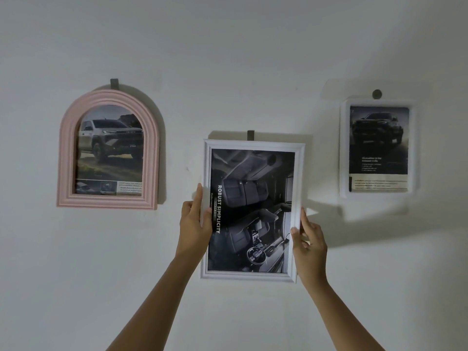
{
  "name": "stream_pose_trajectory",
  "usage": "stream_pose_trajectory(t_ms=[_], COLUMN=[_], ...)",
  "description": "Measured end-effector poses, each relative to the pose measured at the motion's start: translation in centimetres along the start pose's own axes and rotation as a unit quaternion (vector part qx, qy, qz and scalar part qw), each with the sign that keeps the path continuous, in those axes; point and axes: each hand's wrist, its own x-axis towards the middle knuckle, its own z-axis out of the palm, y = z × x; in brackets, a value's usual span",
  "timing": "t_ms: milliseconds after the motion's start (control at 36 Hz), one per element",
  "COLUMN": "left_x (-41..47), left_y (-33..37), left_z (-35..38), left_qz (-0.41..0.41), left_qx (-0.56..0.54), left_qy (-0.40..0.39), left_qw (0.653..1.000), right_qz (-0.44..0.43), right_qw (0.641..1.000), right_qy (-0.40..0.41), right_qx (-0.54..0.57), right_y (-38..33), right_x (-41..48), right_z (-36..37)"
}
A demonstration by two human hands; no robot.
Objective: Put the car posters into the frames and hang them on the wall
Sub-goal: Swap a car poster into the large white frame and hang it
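Observation:
A white rectangular frame [298,173] with a dark car-interior poster [253,211] lies against the wall under a grey hook [250,135]. My left hand [193,221] grips its left edge and my right hand [309,239] grips its right edge. To the left hangs a pink arched frame [65,158] with a silver pickup poster, below its own hook [114,83]. At the right hangs a white frame [344,148] with a dark truck poster under a round hook [377,94].
The plain white wall [228,59] fills the view. Both forearms reach up from the bottom edge. Shadows of the frames fall to the right.

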Motion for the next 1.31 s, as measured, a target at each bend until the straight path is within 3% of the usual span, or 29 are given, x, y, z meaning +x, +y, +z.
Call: stream_pose_trajectory(t_ms=[417,1306], left_x=[-1.6,-2.6], left_y=[-0.4,-1.1], left_z=[0.7,0.2], left_qz=[0.007,0.014], left_qx=[-0.025,-0.037], left_qy=[0.013,0.025], left_qw=[1.000,0.999], right_qz=[-0.014,-0.008], right_qw=[0.999,1.000], right_qy=[-0.002,0.026], right_qx=[-0.037,0.012], right_y=[-0.2,-0.9], right_x=[-0.3,-0.4], right_z=[-0.2,-0.1])
